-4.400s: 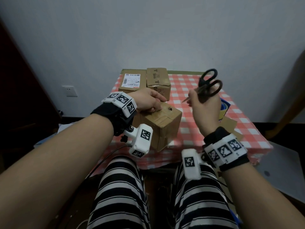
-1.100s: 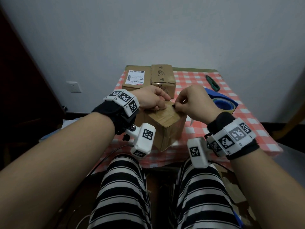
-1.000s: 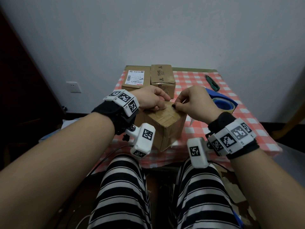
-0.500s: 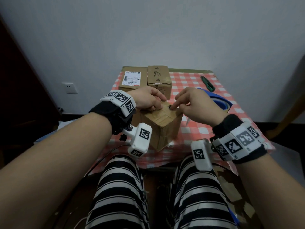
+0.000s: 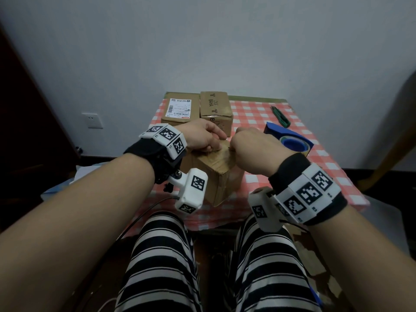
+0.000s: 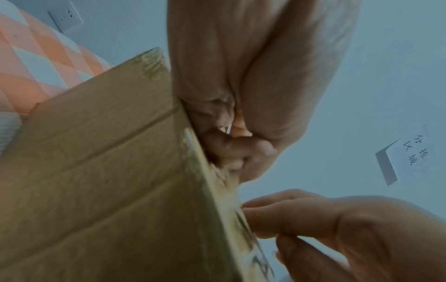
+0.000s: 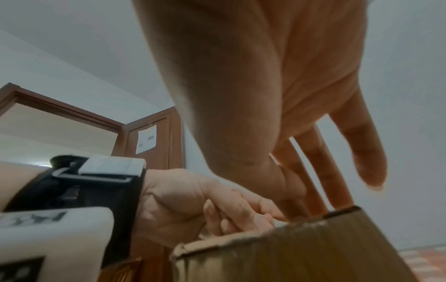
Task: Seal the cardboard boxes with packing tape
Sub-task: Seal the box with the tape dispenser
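Note:
A small cardboard box (image 5: 217, 170) with tape across its top stands at the table's near edge. My left hand (image 5: 202, 139) rests on the box's top left, fingers curled into a loose fist; in the left wrist view those fingers (image 6: 239, 150) bear on the top edge of the box (image 6: 108, 171). My right hand (image 5: 249, 149) is on the top right. In the right wrist view its fingers (image 7: 337, 167) are straight and its thumb presses down on the box (image 7: 301, 253) top. The two hands almost touch.
Two more cardboard boxes (image 5: 180, 109) (image 5: 215, 106) sit side by side at the table's back left. A blue tape dispenser (image 5: 289, 138) lies right of my right hand, with a green utility knife (image 5: 280, 119) behind it. The red checked tablecloth (image 5: 326, 167) is bare at the right.
My right hand, which held scissors up 4.4 s ago, has come down empty onto the box top. Over the last second it has pressed closer to my left hand.

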